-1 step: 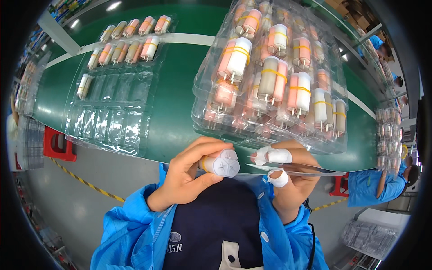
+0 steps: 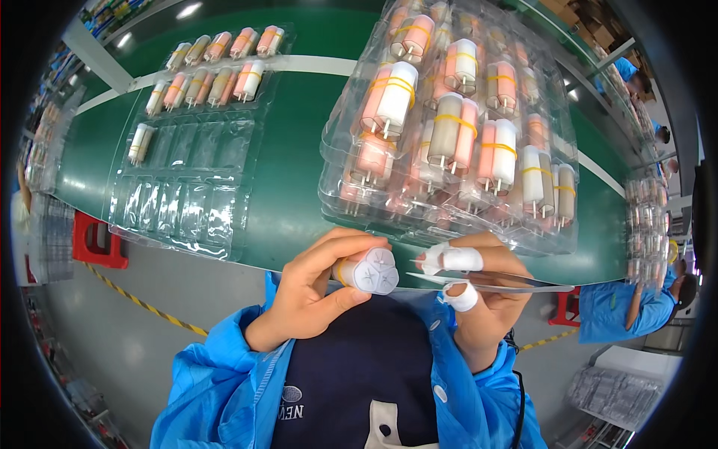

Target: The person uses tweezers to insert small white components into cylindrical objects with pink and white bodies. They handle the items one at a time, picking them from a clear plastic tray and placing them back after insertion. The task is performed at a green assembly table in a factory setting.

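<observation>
In my left hand is a short bundle of cylinders bound by a yellow band, its pale, lobed end turned up toward me. Fingers and thumb close around its sides. My right hand grips metal tweezers, with white tape wrapped on the thumb and forefinger. The two slim tips of the tweezers stand slightly apart, pointing at the bundle a short way to its right. Both hands are at the near edge of the green table.
Beyond my right hand rises a stack of clear plastic trays filled with banded pink, white and grey cylinders. To the left lies a clear tray with one bundle; more bundles fill rows behind. A co-worker is at far right.
The bundle has turned slightly in my left hand. The tips of the tweezers have shifted a little to the left, toward it.
</observation>
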`<action>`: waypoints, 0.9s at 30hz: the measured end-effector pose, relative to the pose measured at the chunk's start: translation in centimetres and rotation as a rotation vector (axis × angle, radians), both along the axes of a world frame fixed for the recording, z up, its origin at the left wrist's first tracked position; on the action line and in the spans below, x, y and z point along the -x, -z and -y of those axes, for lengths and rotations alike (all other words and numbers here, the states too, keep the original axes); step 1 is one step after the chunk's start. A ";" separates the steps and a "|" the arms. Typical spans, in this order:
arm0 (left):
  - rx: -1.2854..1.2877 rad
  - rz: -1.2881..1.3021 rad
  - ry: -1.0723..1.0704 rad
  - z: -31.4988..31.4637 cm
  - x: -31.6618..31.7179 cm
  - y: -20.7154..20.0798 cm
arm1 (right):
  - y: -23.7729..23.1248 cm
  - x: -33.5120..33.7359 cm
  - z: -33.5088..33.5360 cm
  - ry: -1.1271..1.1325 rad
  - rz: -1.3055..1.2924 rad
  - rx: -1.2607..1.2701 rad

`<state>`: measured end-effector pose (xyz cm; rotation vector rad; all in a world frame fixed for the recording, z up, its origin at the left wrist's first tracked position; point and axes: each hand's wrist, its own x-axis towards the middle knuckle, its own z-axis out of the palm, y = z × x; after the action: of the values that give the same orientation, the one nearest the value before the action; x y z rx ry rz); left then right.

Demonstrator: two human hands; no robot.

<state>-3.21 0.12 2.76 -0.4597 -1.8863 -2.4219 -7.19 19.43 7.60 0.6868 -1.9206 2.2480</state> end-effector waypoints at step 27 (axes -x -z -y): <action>0.008 -0.018 0.102 0.0 0.0 0.1 | 0.4 -0.5 0.5 0.000 0.035 -0.076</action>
<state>-3.17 0.11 2.66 -0.5906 -1.9106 -2.4640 -6.73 18.98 7.16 0.6613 -2.0310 2.2115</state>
